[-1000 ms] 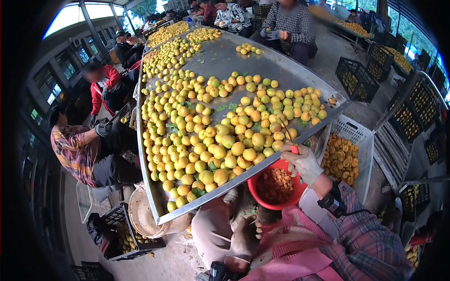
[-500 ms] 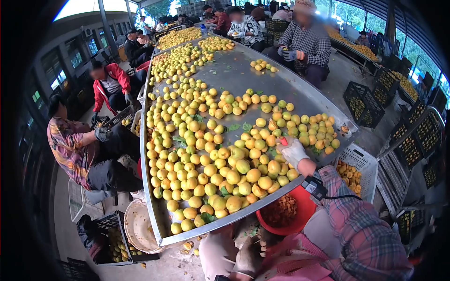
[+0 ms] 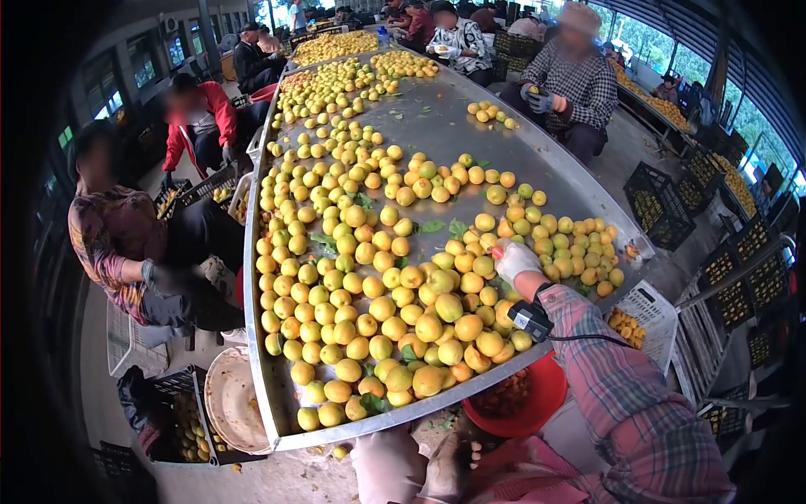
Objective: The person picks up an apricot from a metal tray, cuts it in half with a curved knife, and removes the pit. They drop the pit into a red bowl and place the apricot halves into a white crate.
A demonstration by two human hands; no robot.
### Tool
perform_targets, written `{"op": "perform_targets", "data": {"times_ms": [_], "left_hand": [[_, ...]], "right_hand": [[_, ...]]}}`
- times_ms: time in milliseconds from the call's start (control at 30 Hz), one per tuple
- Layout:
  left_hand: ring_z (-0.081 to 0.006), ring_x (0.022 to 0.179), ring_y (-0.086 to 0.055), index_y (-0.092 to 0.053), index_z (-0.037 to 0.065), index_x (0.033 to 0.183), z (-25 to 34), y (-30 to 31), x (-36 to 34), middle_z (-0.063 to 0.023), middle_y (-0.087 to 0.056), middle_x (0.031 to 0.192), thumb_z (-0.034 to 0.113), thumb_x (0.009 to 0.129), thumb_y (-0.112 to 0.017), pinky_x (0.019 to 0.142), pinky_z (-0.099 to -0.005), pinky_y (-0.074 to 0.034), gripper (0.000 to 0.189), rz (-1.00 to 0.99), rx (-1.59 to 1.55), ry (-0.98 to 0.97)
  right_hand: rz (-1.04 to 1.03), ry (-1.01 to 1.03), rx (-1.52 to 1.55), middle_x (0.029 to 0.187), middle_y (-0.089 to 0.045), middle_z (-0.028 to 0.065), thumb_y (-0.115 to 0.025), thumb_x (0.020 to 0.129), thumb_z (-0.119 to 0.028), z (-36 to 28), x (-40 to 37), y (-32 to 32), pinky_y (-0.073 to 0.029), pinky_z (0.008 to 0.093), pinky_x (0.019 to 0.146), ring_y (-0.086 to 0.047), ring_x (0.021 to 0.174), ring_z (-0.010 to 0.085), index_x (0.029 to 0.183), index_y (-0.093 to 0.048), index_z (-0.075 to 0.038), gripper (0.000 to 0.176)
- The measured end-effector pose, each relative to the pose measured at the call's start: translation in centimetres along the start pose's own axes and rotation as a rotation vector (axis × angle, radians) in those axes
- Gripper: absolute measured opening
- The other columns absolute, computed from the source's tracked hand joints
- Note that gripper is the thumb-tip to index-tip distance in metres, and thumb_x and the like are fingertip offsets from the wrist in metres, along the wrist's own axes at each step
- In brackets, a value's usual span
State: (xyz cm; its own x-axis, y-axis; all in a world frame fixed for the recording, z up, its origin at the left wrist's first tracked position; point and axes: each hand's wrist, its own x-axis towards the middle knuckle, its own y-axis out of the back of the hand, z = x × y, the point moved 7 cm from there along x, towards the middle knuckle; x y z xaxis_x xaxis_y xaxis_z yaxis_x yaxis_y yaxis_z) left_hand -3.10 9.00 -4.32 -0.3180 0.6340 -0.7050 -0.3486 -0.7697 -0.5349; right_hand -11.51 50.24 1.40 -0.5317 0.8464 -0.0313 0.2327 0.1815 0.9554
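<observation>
My right hand (image 3: 518,267), in a whitish glove, is among the yellow-orange apricots (image 3: 449,307) on the metal table (image 3: 420,126). Its fingers are closed on a small red object (image 3: 497,252), perhaps a handle; the rest of it is hidden. Low in the view, my gloved left hand (image 3: 447,469) is by my pale-clad knee (image 3: 388,464), below the table edge. Its fingers are curled and the glove looks stained dark; whatever it holds, if anything, is hidden. Between my arms and the table edge stands a red basin (image 3: 537,399) with orange-brown fruit pieces in it.
A white crate (image 3: 659,323) with orange fruit pieces stands right of the table. A pale basin (image 3: 238,399) and a black crate (image 3: 197,420) of fruit are at lower left. People sit along both sides, one in a checked shirt (image 3: 579,92). Black crates (image 3: 659,202) stand at right.
The view has shifted slightly. My right hand stays among the apricots with the red object. The person at left has lowered a gloved hand, and the left hand stays low by my knee.
</observation>
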Motion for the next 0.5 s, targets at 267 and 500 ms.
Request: {"op": "perform_targets", "data": {"times_ms": [267,500], "left_hand": [[-0.0154,0.073,-0.058,-0.053,0.001,0.116,-1.3,2.1,1.5,-0.0087,-0.064,0.086,0.035,0.1,-0.04,0.062,-0.0252,-0.046,0.039,-0.049,0.032,-0.002],[-0.0157,0.073,-0.058,-0.052,-0.001,0.12,-2.0,2.0,1.7,-0.0092,-0.063,0.087,0.035,0.1,-0.041,0.063,-0.0254,-0.047,0.042,-0.077,0.082,-0.016]], "right_hand": [[-0.279,0.198,0.512,0.094,-0.06,0.0077,-0.063,0.081,-0.024,2.5,-1.0,1.4,-0.051,0.0347,0.063,-0.063,0.077,0.0228,0.103,-0.063,-0.011,0.025],[-0.466,0.046,0.963,0.077,-0.059,0.0031,-0.061,0.087,-0.04,0.6,-11.8,6.5,-0.045,0.0248,0.048,-0.057,0.058,0.0108,0.11,-0.063,-0.007,0.039]]}}
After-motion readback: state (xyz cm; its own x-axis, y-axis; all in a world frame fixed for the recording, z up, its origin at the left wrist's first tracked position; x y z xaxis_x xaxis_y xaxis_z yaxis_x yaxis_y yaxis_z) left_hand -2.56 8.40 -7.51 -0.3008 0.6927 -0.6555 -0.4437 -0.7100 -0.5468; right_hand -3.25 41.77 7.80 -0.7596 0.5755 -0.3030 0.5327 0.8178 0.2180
